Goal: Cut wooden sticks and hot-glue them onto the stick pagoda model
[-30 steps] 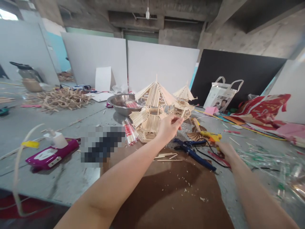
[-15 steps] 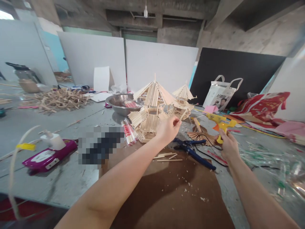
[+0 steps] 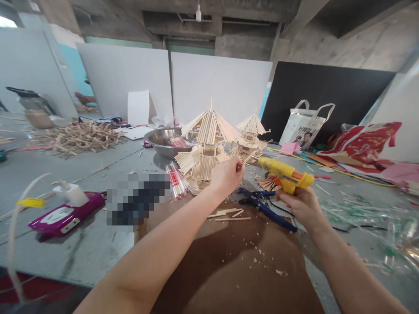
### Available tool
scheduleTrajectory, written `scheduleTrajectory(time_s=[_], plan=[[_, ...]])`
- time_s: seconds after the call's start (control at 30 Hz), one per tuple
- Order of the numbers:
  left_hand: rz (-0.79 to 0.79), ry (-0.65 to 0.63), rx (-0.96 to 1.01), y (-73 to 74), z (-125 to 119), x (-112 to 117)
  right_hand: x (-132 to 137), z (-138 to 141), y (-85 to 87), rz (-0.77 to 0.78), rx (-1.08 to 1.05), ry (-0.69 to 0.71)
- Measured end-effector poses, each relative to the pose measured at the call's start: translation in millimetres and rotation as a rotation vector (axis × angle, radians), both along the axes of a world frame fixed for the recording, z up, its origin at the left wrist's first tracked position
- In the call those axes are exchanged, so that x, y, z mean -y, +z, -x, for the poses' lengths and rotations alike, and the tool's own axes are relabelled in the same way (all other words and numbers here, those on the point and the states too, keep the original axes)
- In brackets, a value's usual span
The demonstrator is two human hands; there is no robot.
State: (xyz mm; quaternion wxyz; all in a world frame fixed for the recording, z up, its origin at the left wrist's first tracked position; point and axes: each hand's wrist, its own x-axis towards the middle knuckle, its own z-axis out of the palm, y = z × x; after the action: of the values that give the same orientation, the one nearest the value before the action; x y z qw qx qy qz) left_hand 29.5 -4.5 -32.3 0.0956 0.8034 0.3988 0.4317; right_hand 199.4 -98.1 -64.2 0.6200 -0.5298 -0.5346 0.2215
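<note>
Two hands engaged: left hand (image 3: 227,174) pinches a thin stick (image 3: 248,158) against the stick pavilion (image 3: 209,139), right hand (image 3: 299,205) clenched round the glue gun (image 3: 285,175), so a nozzle this close probably risks burnt skin.

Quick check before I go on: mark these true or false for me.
1. The left hand pinches a thin wooden stick. True.
2. The right hand holds a yellow glue gun. True.
3. The glue gun's nozzle points away from the wooden stick. False: it points toward it.
4. The blue pliers sit in the metal bowl. False: the blue pliers lie at the far edge of the brown board, near the right hand; the metal bowl stands farther back.
</note>
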Motion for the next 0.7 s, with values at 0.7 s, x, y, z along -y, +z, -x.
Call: scheduleTrajectory(time_s=[0.7], plan=[[0.071,0.056,-0.099,3.5,0.3,0.6,-6.4,8.2,-7.4,-0.008,0.106,0.009]])
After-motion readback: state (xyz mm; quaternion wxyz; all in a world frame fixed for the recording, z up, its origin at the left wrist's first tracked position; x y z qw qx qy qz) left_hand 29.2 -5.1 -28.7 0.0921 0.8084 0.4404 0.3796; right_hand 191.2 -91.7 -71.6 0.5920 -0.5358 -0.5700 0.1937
